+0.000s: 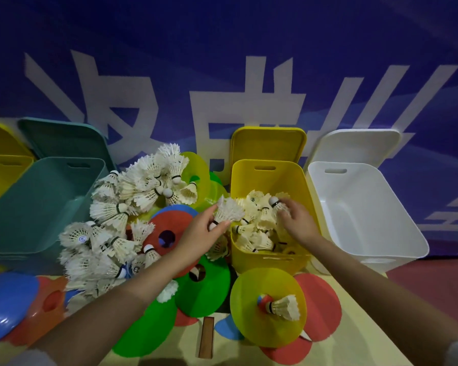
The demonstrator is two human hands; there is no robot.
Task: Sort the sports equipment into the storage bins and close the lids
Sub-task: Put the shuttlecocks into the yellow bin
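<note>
Right now both hands reach toward the open yellow bin [273, 256], which stands at the back of the surface [354, 299] between a pile of loose shuttlecocks [122, 228] and an open white bin [365, 207]. The left hand [201, 233] pinches a white feather shuttlecock [229, 211] by its cork end, thumb and fingers curled round it, and holds it just at the yellow bin's left rim with the feathers pointing up and to the right. The right hand [295, 220] is inside the yellow bin, its fingers curled round a second shuttlecock [276, 203] whose white cork points up and to the left, above the shuttlecocks that already lie in the bin. Each bin's lid stands upright behind it: the yellow lid [269, 143] and the white lid [357, 146] lean against the blue banner wall [222, 48] with its large white characters. At the left stand an open teal bin [37, 207] and, at the picture's edge, part of another yellow bin [0, 167]. Flat disc cones in red, green, yellow and blue lie overlapping across the front of the surface; one shuttlecock lies on its side on the yellow disc cone [251, 313] in front of the yellow bin, and a blue disc cone [8, 305] lies at the far left.
</note>
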